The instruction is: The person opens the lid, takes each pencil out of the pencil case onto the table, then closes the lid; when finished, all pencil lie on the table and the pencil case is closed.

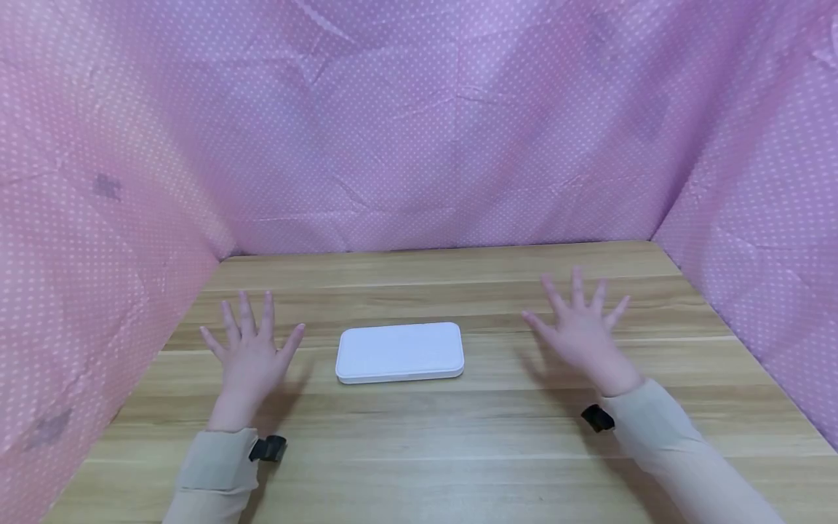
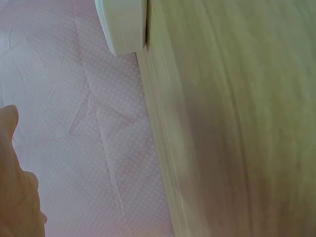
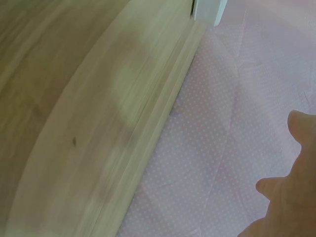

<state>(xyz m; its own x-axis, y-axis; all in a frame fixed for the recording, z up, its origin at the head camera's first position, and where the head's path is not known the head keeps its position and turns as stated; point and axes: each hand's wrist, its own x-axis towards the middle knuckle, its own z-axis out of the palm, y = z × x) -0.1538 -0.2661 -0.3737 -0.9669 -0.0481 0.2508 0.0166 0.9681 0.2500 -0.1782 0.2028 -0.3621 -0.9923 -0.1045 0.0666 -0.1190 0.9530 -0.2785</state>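
Left hand spread wide in the head view, fingers toward the far edge of the table, nearer the left edge; holds nothing. Right hand, slightly blurred, likewise splayed and empty, toward the right edge. Flat white slab lies between them, touched by neither, short of the far edge and a little left of centre, its long side roughly along that edge. Pink dotted cloth behind.

Left wrist view: part of the hand shows at the border, nothing gripped; a white end, apparently the slab's, at the top.

Right wrist view: thumb and fingers partly cut off, no object among them; a white sliver at the top, probably the slab again.

Progress: slab lies flat and free. Judged from this, handling is either not begun or already finished; cannot tell which, nor what remains.
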